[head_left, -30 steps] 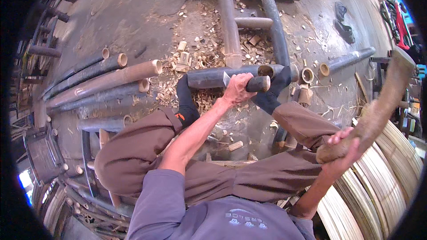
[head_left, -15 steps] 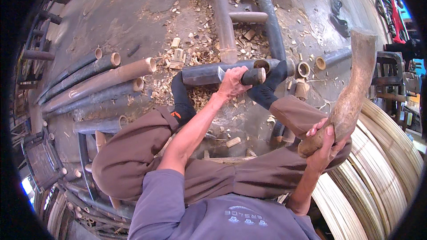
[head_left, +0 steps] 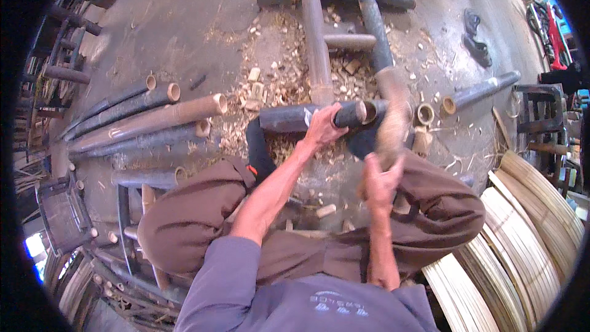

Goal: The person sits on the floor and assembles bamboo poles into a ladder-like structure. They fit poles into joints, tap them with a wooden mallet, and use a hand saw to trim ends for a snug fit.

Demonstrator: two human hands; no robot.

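Observation:
My left hand [head_left: 324, 128] is wrapped round the thick dark handle of a chisel [head_left: 350, 114]. A sliver of pale blade shows by the knuckles, against a dark bamboo pole [head_left: 283, 119] lying crosswise between my feet. In my right hand [head_left: 382, 178] is a heavy wooden club [head_left: 396, 114], gripped at its narrow end and smeared by motion. Its upper part stands just right of the handle's butt; whether they touch I cannot tell. Beyond the pole lies a bamboo frame [head_left: 316, 43] with a short rung, one leg meeting the pole.
Wood chips [head_left: 283, 80] litter the floor round the frame. Several bamboo poles [head_left: 153, 123] lie at left. A bamboo ring [head_left: 425, 114] and another pole [head_left: 482, 91] lie at right. Bundled pale strips [head_left: 516, 240] curve beside my right knee. Sandals [head_left: 475, 37] lie far right.
My right hand has swung the club leftward from beside my right knee to near the chisel's butt. My left hand keeps its hold on the chisel. The whole view has shifted slightly.

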